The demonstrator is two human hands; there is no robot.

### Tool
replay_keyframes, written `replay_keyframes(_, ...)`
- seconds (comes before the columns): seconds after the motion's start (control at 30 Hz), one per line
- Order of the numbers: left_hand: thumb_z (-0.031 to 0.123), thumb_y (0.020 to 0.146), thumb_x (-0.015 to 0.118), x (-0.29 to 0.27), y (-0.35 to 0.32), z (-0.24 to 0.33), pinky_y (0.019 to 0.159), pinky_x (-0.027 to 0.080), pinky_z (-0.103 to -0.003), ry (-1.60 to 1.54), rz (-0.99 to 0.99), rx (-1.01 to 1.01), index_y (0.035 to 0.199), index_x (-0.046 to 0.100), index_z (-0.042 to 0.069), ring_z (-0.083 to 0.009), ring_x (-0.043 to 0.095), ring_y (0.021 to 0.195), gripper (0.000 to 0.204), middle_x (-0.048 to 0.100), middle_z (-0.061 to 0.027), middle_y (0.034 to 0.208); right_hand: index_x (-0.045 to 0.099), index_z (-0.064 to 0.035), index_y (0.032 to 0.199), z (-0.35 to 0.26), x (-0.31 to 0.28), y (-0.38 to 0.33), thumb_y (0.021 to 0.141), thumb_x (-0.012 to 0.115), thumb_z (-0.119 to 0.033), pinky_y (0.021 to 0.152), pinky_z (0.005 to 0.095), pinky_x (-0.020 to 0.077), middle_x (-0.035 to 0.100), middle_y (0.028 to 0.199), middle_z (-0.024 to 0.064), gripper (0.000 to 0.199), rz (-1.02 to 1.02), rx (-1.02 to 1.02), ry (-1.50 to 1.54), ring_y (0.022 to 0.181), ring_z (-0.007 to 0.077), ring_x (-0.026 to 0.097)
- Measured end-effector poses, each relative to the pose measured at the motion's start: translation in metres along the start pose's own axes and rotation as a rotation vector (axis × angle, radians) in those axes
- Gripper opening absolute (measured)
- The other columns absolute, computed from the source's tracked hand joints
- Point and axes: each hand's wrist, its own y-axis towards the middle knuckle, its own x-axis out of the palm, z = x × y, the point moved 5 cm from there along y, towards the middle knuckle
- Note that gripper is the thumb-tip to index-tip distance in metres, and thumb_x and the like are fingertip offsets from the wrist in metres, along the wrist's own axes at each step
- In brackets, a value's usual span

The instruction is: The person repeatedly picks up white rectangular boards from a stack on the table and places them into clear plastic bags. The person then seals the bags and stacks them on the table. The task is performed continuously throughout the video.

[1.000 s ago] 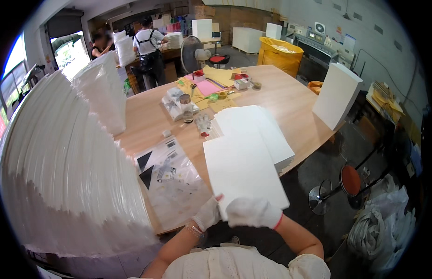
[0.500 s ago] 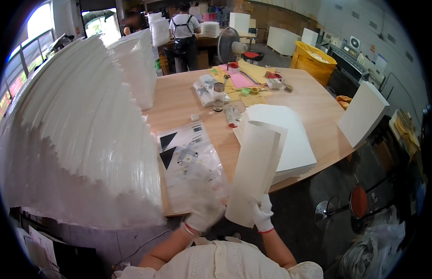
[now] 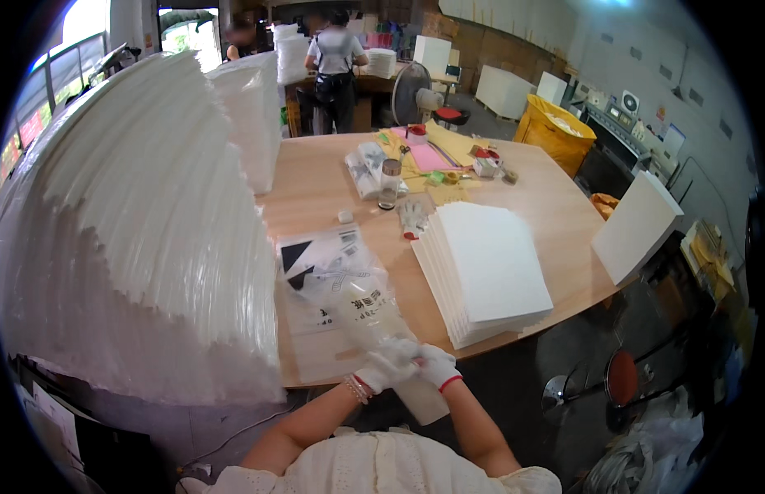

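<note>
My left hand (image 3: 387,367), in a white glove with a red cuff, is closed at the near end of a clear printed plastic bag (image 3: 370,306). Right beside it, my gloved right hand (image 3: 438,367) is closed on a bent bundle of off-white paper (image 3: 424,399). Its near end sticks out below my hands; the rest runs toward the bag, and how far inside it reaches I cannot tell. More flat printed plastic bags (image 3: 304,288) lie under and beyond it on the table. To the right sits a fanned stack of white paper (image 3: 498,263).
A tall pile of plastic-wrapped white packs (image 3: 152,222) fills the left side. On the wooden table (image 3: 317,173) are a glass jar (image 3: 389,185), a spare glove (image 3: 412,220) and coloured papers (image 3: 428,155). A white block (image 3: 638,230) stands at the right edge. Another person (image 3: 333,66) stands farther back.
The curled paper bundle has come down and left from upright to low at the table edge. My hands have drawn together, and a bag now rises from the flat ones, held at its near end.
</note>
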Motion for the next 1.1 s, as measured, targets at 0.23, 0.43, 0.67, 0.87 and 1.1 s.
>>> replay_keyframes(0.23, 0.011, 0.073, 0.063, 0.012, -0.044, -0.099, 0.070, 0.046, -0.040, 0.306, 0.256, 0.184, 0.104, 0.057, 0.005, -0.0278, 0.053, 0.069, 0.032, 0.056, -0.0116, 0.080, 0.038, -0.0168, 0.128, -0.007, 0.003, 0.087, 0.090, 0.045, -0.033, 0.080, 0.0472, 0.0452, 0.059, 0.103, 0.0164, 0.042, 0.256, 0.506, -0.128, 0.097, 0.0341, 0.059)
replay_keyframes(0.43, 0.008, 0.084, 0.045, -0.047, -0.054, -0.211, 0.079, 0.043, -0.032, -0.289, 0.731, -0.366, 0.109, 0.053, 0.006, -0.0191, 0.055, 0.083, 0.026, 0.057, -0.0099, 0.086, 0.029, -0.0100, 0.131, -0.007, -0.025, 0.116, 0.088, 0.040, -0.024, 0.075, 0.0531, 0.0452, 0.058, 0.113, 0.0176, 0.046, -0.071, 0.521, -0.150, 0.100, 0.0348, 0.059)
replay_keyframes(0.67, 0.012, 0.090, 0.044, -0.027, -0.093, -0.185, 0.075, 0.043, -0.034, -0.495, 0.688, -0.669, 0.104, 0.052, 0.005, -0.0230, 0.052, 0.083, 0.018, 0.055, -0.0129, 0.088, 0.025, -0.0104, 0.135, -0.003, 0.006, 0.032, 0.084, 0.046, -0.015, 0.062, 0.0516, 0.0489, 0.059, 0.103, 0.0127, 0.055, -0.182, 0.357, -0.378, 0.085, 0.0337, 0.063)
replay_keyframes(0.87, 0.014, 0.088, 0.047, -0.009, -0.122, -0.159, 0.071, 0.042, -0.038, -0.301, 0.703, -0.743, 0.094, 0.043, 0.003, -0.0264, 0.051, 0.076, 0.013, 0.050, -0.0145, 0.081, 0.024, -0.0153, 0.139, 0.031, 0.039, -0.002, 0.084, 0.048, -0.015, 0.055, 0.0515, 0.0475, 0.058, 0.098, 0.0092, 0.060, -0.184, 0.344, -0.389, 0.080, 0.0317, 0.063)
replay_keyframes(1.1, 0.013, 0.084, 0.049, 0.012, -0.218, -0.092, 0.068, 0.042, -0.039, -0.100, 0.448, -0.428, 0.090, 0.044, 0.004, -0.0265, 0.051, 0.075, 0.012, 0.052, -0.0160, 0.080, 0.036, -0.0125, 0.130, -0.019, 0.023, -0.079, 0.085, 0.046, -0.017, 0.058, 0.0487, 0.0463, 0.058, 0.099, 0.0123, 0.047, -0.222, 0.120, 0.032, 0.078, 0.0332, 0.061)
